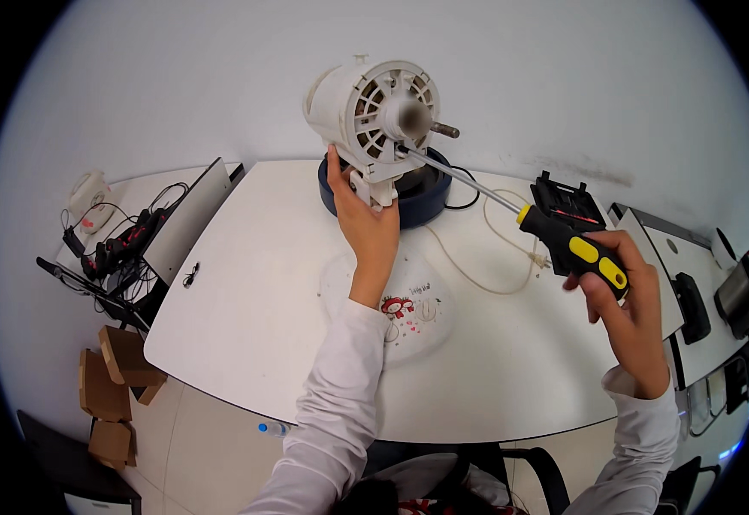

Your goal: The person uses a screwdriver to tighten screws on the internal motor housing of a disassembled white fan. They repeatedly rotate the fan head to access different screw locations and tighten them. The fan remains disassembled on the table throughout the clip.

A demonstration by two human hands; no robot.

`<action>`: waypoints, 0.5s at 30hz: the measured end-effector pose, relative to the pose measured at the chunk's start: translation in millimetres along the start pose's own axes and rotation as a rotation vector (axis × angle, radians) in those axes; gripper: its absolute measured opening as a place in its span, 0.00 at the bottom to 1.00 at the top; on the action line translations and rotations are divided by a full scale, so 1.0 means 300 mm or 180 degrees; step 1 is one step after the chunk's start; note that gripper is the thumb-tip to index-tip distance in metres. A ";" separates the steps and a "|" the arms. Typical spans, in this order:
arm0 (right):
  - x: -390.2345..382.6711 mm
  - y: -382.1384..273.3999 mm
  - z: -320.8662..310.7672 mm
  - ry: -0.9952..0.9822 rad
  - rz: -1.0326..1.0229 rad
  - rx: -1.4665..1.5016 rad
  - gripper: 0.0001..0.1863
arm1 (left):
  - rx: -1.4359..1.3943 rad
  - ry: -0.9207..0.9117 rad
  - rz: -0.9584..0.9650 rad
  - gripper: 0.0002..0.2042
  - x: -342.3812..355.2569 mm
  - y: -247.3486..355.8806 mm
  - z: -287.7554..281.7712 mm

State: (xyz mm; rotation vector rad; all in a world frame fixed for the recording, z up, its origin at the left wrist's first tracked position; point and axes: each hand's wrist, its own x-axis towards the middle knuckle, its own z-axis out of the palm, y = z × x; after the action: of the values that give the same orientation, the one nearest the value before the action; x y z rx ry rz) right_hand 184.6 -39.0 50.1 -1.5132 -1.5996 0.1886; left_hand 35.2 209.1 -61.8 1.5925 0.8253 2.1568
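White sleeves [340, 378] nearest the lens, and here's the left hand [372, 230] gripping the white motor [327, 116] from below, right in front of the dark blue round base [432, 203]; can't tell whether they touch! Right hand [628, 305] has fingers wrapped round the black-and-yellow screwdriver [559, 236], tip at the motor's front grille [370, 107], seating too small to judge. Good technique, I'd say: brace that housing hard, line the shaft up squarely, press before twisting, or the tip may skid out.
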 end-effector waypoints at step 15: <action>-0.002 0.178 0.030 -0.0165 0.0647 0.1421 0.21 | 0.0394 -0.0007 0.0519 0.43 0.001 0.022 -0.004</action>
State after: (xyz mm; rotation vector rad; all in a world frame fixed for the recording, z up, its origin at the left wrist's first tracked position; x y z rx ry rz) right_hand 217.1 -22.7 10.0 -1.3205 -1.3281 0.6582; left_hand 34.5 203.8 -57.7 1.7792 0.8710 2.2532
